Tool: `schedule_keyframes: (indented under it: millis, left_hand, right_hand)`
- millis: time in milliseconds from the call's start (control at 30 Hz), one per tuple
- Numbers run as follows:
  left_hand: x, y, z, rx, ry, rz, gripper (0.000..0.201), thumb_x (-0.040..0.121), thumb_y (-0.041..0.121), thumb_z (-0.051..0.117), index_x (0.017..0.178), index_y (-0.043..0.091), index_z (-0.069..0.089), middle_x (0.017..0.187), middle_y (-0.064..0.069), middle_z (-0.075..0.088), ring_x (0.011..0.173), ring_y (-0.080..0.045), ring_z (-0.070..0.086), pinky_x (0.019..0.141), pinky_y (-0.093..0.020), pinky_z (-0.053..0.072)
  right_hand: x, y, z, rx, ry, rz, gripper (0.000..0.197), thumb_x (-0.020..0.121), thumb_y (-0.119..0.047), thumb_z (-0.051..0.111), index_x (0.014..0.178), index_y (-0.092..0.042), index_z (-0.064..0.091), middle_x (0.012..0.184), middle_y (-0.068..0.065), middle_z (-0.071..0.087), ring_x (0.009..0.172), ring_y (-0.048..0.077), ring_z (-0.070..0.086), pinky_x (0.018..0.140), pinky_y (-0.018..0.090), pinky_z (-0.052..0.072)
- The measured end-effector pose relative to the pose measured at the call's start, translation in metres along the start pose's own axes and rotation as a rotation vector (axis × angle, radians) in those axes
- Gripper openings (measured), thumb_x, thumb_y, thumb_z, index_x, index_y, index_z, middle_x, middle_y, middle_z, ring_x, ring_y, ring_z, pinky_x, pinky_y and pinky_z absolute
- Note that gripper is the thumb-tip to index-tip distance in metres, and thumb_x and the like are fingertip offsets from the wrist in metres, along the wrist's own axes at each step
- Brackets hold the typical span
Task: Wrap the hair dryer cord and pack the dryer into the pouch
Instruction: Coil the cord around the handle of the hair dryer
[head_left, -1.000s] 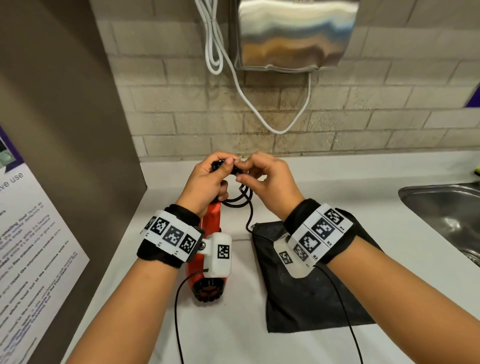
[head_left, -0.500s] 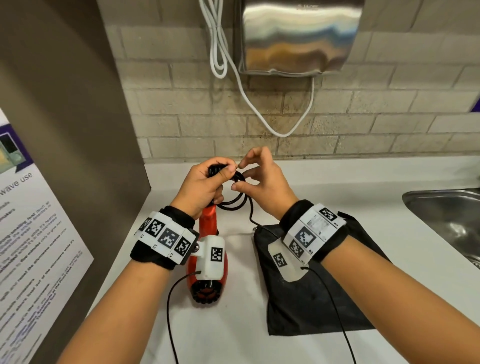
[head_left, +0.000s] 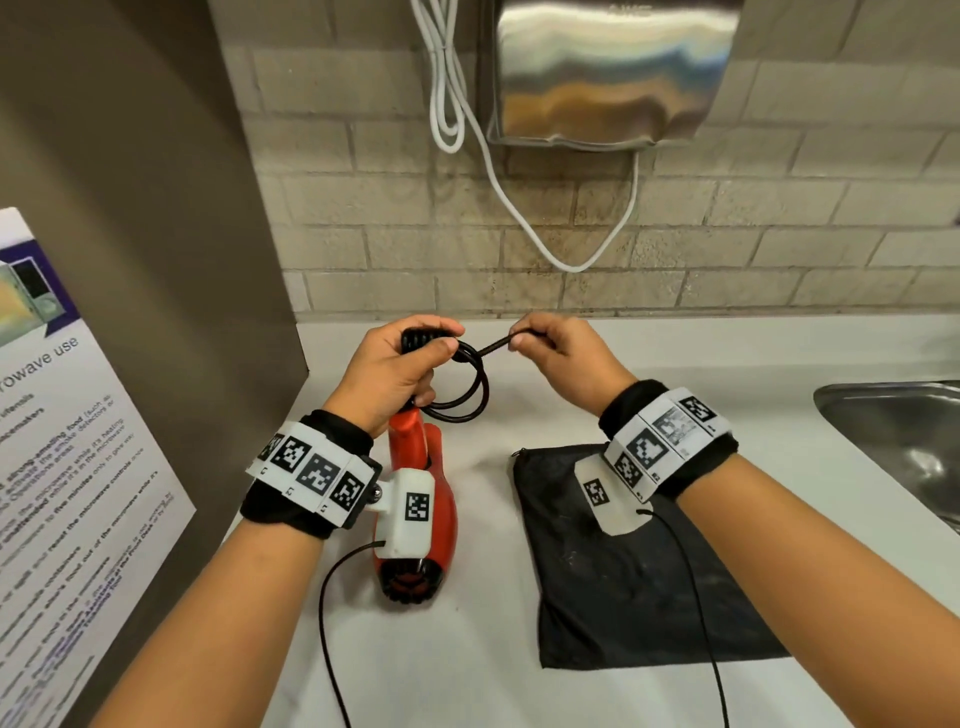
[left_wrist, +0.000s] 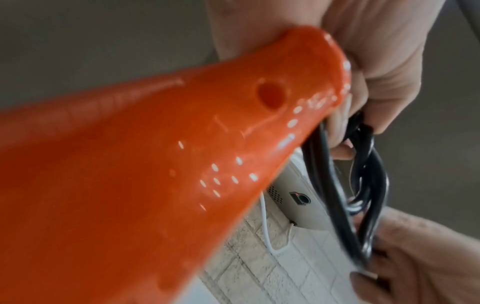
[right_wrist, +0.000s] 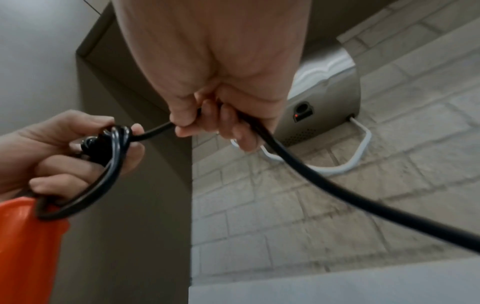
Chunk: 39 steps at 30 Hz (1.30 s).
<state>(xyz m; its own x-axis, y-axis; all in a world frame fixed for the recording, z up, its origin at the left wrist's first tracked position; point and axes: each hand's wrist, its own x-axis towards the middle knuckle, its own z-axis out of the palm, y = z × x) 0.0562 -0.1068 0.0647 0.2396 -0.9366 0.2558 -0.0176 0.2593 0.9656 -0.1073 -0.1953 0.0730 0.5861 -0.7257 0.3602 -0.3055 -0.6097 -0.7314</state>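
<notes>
An orange hair dryer (head_left: 415, 499) lies on the white counter (head_left: 467, 649), nozzle toward me. My left hand (head_left: 400, 374) grips the black plug (head_left: 423, 340) and the coiled loops of the black cord (head_left: 467, 395) above the dryer's handle (left_wrist: 182, 144). My right hand (head_left: 550, 353) pinches a straight stretch of the cord (right_wrist: 155, 131) and holds it taut to the right of the coil; the rest of the cord (right_wrist: 337, 195) trails down past the wrist. The black pouch (head_left: 623, 571) lies flat on the counter below my right wrist.
A steel hand dryer (head_left: 608, 73) with a white cable (head_left: 519, 208) hangs on the brick wall ahead. A brown partition (head_left: 156, 260) with a poster (head_left: 62, 493) stands on the left. A steel sink (head_left: 904, 447) is set into the counter at right.
My right hand has moved away from the left, to the right, drawing a stretch of cord out taut from the coil. The left hand still holds the plug and loops.
</notes>
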Motion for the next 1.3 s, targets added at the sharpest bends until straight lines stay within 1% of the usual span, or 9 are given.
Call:
schedule_keyframes:
  millis: [67, 200, 367, 600, 667, 900, 1067, 1133, 1300]
  left_hand:
    - [0.0, 0.001, 0.004, 0.039, -0.037, 0.01, 0.019, 0.089, -0.001, 0.049, 0.086, 0.015, 0.059, 0.047, 0.011, 0.052, 0.032, -0.002, 0.027, 0.036, -0.014, 0.03]
    - [0.0, 0.001, 0.012, 0.096, -0.085, 0.024, 0.023, 0.088, 0.0, 0.052, 0.092, 0.021, 0.062, 0.05, 0.011, 0.046, 0.033, -0.003, 0.027, 0.036, -0.016, 0.032]
    - [-0.001, 0.003, 0.015, 0.12, -0.131, 0.007, 0.039, 0.086, 0.0, 0.055, 0.105, 0.034, 0.059, 0.05, 0.007, 0.045, 0.034, -0.005, 0.028, 0.036, -0.018, 0.033]
    - [0.002, 0.0, 0.015, 0.093, -0.022, -0.018, 0.023, 0.087, -0.002, 0.052, 0.083, 0.017, 0.065, 0.053, 0.003, 0.058, 0.032, -0.005, 0.028, 0.035, -0.016, 0.032]
    - [0.004, -0.001, 0.012, 0.042, 0.021, -0.037, 0.022, 0.088, -0.002, 0.05, 0.082, 0.015, 0.064, 0.054, 0.004, 0.058, 0.03, -0.004, 0.028, 0.035, -0.014, 0.031]
    - [0.008, -0.001, 0.007, -0.039, 0.11, -0.039, 0.02, 0.089, -0.001, 0.05, 0.083, 0.016, 0.059, 0.066, -0.004, 0.051, 0.028, -0.003, 0.027, 0.034, -0.014, 0.031]
    - [0.01, -0.003, 0.007, -0.072, 0.166, -0.023, 0.021, 0.09, 0.001, 0.05, 0.082, 0.019, 0.058, 0.052, 0.01, 0.055, 0.028, -0.003, 0.026, 0.034, -0.013, 0.03]
    - [0.01, -0.003, 0.006, -0.077, 0.189, -0.014, 0.021, 0.09, 0.002, 0.05, 0.082, 0.02, 0.058, 0.057, 0.006, 0.053, 0.029, -0.003, 0.026, 0.034, -0.014, 0.031]
    - [0.009, -0.002, 0.004, -0.072, 0.186, -0.016, 0.019, 0.09, 0.004, 0.05, 0.088, 0.02, 0.059, 0.068, -0.001, 0.049, 0.03, -0.003, 0.027, 0.034, -0.015, 0.031]
  right_hand:
    - [0.003, -0.008, -0.003, -0.013, 0.087, -0.024, 0.012, 0.091, -0.007, 0.05, 0.09, -0.004, 0.062, 0.06, -0.009, 0.046, 0.05, -0.004, 0.045, 0.052, 0.007, 0.035]
    - [0.004, -0.026, -0.002, -0.022, 0.2, -0.104, 0.013, 0.09, -0.007, 0.05, 0.09, 0.0, 0.062, 0.075, 0.002, 0.053, 0.07, 0.014, 0.048, 0.06, 0.014, 0.035]
    - [0.001, -0.033, -0.001, -0.13, 0.219, -0.173, 0.014, 0.09, -0.008, 0.05, 0.094, -0.002, 0.062, 0.087, 0.001, 0.052, 0.08, 0.014, 0.049, 0.068, 0.02, 0.035]
    - [-0.002, -0.025, -0.001, -0.113, 0.2, -0.214, 0.01, 0.09, -0.01, 0.051, 0.09, -0.007, 0.06, 0.074, -0.006, 0.05, 0.065, 0.005, 0.045, 0.06, 0.008, 0.034]
    - [-0.004, -0.013, -0.004, -0.04, 0.179, -0.157, 0.009, 0.092, -0.01, 0.048, 0.084, -0.011, 0.052, 0.064, -0.008, 0.043, 0.058, 0.005, 0.039, 0.056, 0.013, 0.033]
    - [-0.034, 0.061, 0.003, -0.112, -0.076, 0.13, 0.015, 0.093, -0.012, 0.046, 0.079, -0.015, 0.051, 0.066, -0.007, 0.046, 0.064, 0.013, 0.042, 0.061, 0.017, 0.034]
    - [-0.057, 0.106, 0.008, -0.175, -0.182, 0.326, 0.022, 0.092, -0.021, 0.048, 0.07, -0.025, 0.053, 0.076, -0.001, 0.055, 0.075, 0.015, 0.052, 0.072, 0.025, 0.038]
    - [-0.064, 0.116, 0.01, -0.166, -0.268, 0.377, 0.021, 0.09, -0.025, 0.051, 0.069, -0.027, 0.054, 0.077, -0.002, 0.058, 0.079, 0.015, 0.055, 0.078, 0.027, 0.042]
    - [-0.075, 0.117, 0.013, -0.269, -0.504, 0.424, 0.025, 0.085, -0.007, 0.049, 0.065, -0.022, 0.05, 0.084, 0.004, 0.058, 0.082, 0.017, 0.053, 0.082, 0.027, 0.043]
